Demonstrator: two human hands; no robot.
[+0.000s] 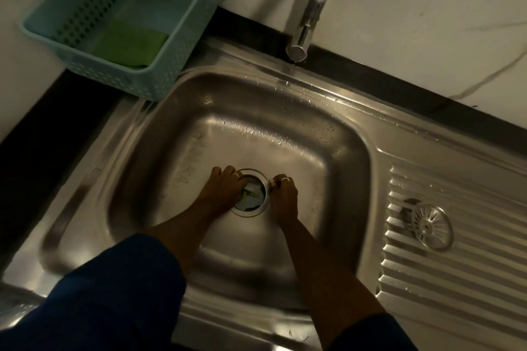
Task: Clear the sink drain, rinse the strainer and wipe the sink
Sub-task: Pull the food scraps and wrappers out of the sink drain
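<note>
head view: left hand [225,188] curls into the sink [199,111] drain [252,171] over the scraps [252,196]; right hand [283,196] curls at its ring; cannot tell either grip; scraps look soggy, soft, slippery; pinch them bunched; strainer [430,225] lies on the drainboard [470,185].

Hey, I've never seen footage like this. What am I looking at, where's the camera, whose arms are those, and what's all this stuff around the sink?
There is no machine here. These are a person's two bare hands, filmed by one camera worn on their head and looking down. Both hands are at the drain of a steel sink. The left hand reaches into the scraps clogging it, and the right hand is curled at its rim. It is too dim to tell whether either hand grips anything. The round strainer lies on the ribbed drainboard. A teal basket holds a green sponge, and the tap stands behind.
</note>
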